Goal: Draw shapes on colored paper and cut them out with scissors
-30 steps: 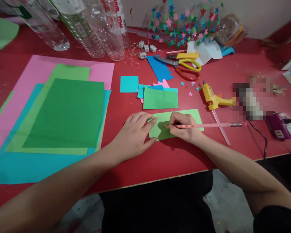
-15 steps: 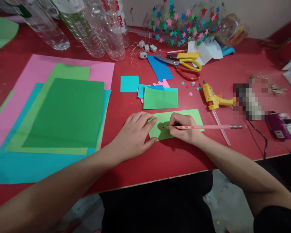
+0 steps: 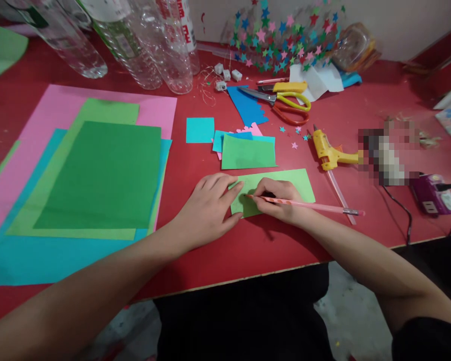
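A light green paper strip (image 3: 296,180) lies on the red table (image 3: 248,245) in front of me. My left hand (image 3: 208,210) rests flat with spread fingers on the strip's left end, pinning it down. My right hand (image 3: 280,200) grips a pink pencil (image 3: 315,205); its tip touches the paper near the strip's left part, close to my left fingertips. The pencil's eraser end points right and slightly toward me.
Stacked green, blue and pink sheets (image 3: 97,175) lie at the left. Small paper pieces (image 3: 248,150), scissors (image 3: 285,103), a yellow glue gun (image 3: 328,153), clear plastic bottles (image 3: 150,45) and a star-covered ornament (image 3: 281,40) sit farther back. A purple power strip (image 3: 432,195) is at the right.
My right hand has slid left along the green strip, the pencil tip now nearer my left fingers and its back end swung down toward me. The left hand has stayed put.
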